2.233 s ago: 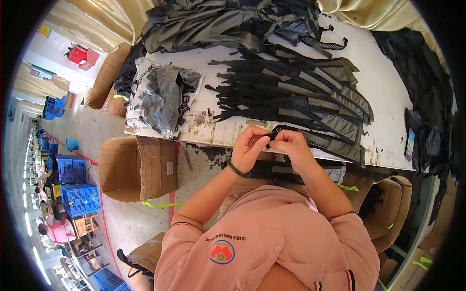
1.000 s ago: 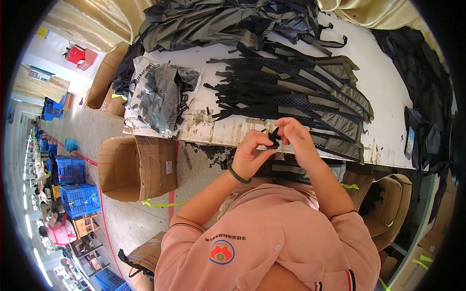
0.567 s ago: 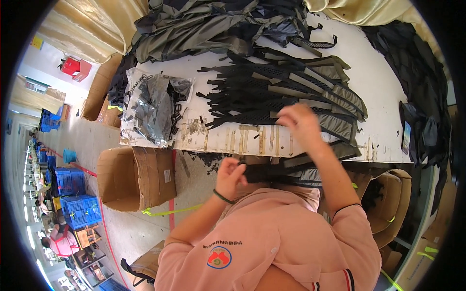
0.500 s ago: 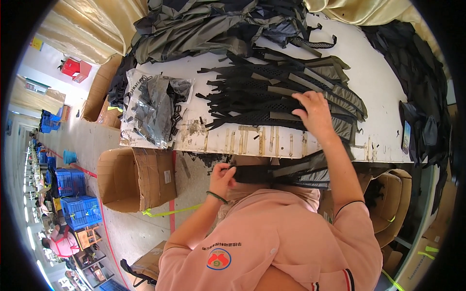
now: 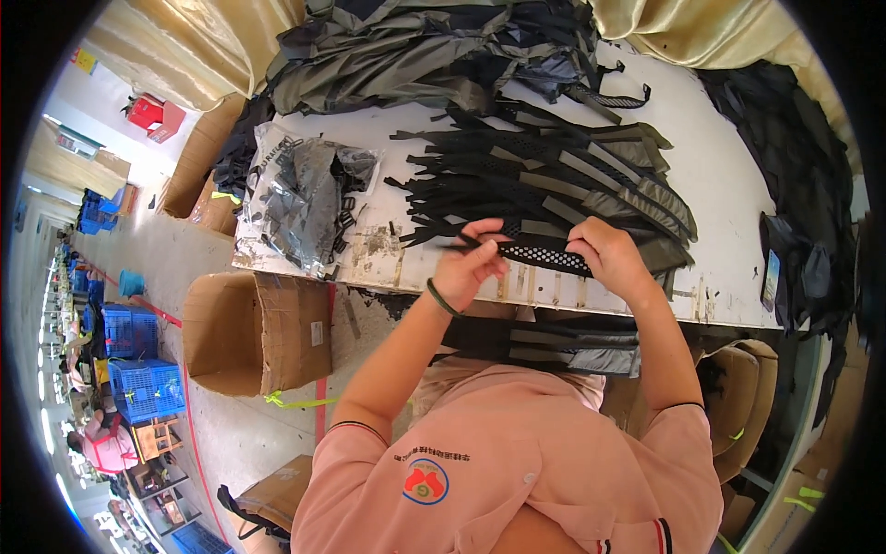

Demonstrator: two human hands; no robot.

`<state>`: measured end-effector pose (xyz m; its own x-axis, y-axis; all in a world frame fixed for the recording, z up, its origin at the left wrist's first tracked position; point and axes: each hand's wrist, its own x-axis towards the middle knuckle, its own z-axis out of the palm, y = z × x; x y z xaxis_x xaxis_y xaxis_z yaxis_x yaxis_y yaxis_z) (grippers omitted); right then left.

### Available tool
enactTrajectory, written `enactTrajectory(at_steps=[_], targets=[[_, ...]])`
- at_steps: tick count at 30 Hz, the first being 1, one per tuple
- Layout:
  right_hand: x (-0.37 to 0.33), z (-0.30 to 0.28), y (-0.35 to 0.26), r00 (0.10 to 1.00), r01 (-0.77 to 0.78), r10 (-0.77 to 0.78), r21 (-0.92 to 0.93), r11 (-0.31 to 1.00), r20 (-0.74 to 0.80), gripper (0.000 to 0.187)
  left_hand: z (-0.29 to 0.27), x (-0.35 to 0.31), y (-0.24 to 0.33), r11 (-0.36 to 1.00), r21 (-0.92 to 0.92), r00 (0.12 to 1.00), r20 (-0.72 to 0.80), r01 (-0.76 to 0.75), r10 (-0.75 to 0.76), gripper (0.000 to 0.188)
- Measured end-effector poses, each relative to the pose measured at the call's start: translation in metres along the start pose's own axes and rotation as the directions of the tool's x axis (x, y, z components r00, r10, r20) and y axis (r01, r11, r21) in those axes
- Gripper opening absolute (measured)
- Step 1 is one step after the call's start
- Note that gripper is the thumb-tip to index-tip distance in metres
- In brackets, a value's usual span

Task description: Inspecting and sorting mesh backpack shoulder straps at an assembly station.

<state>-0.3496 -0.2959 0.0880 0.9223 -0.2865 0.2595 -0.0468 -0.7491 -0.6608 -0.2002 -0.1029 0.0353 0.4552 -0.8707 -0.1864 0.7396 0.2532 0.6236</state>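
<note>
- Biggest worry imo: the strap pile (image 5: 517, 175) sits right behind the work, so one snagged end could pull several out of line and tangle them.
- Next, the mesh strap (image 5: 549, 258): it's at the near edge of the white table (image 5: 729, 198), stretched between both hands, and could twist if one wrist turns more than the other.
- Right hand (image 5: 612, 260) has its fingers curled firmly around the strap's right part. Left hand (image 5: 461, 274) looks to be pinching the black left end between thumb and fingertips; that narrow bit is blurry, and a light pinch there might slip.
- Other stuff: a huge heap of dark fabric (image 5: 397, 69) takes up the far side, blocking that way.
- Open cardboard box (image 5: 295, 332) on the floor, off to the left.
- Grey-and-black pieces (image 5: 572, 346) lie across the lap, just below the edge, so a dropped strap could get mixed in.
- Clear plastic bag (image 5: 300, 203) with black buckles (image 5: 345, 220) by its side, left of the pile; not really in the way.
</note>
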Motion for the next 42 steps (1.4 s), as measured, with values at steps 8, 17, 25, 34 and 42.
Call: enactTrajectory(at_steps=[8, 17, 25, 34, 42], targets=[[-0.032, 0.032, 0.039, 0.99, 0.07, -0.011, -0.415, 0.907, 0.144, 0.016, -0.053, -0.021, -0.003, 0.901, 0.43, 0.907, -0.351, -0.064, 0.231, 0.018], [0.0, 0.101, -0.03, 0.969, 0.245, -0.242, 0.079, 0.966, -0.047, 0.038, -0.047, -0.044, -0.01, 0.847, 0.529, 0.902, -0.338, -0.056, 0.27, 0.023], [0.018, 0.15, -0.009, 0.981, -0.035, -0.028, 0.321, 0.946, 0.191, 0.017, -0.131, -0.008, 0.1, 0.114, 0.988, 0.713, -0.156, 0.107, 0.684, 0.019], [0.018, 0.151, -0.013, 0.974, -0.005, -0.043, 0.216, 0.976, 0.22, 0.015, -0.173, 0.032, 0.179, -0.362, 0.805, 0.844, -0.288, 0.469, 0.452, 0.04], [0.035, 0.149, -0.008, 0.966, -0.142, 0.029, 0.428, 0.893, 0.258, 0.014, -0.166, 0.028, 0.174, -0.452, 0.827, 0.871, -0.089, 0.335, 0.482, 0.029]])
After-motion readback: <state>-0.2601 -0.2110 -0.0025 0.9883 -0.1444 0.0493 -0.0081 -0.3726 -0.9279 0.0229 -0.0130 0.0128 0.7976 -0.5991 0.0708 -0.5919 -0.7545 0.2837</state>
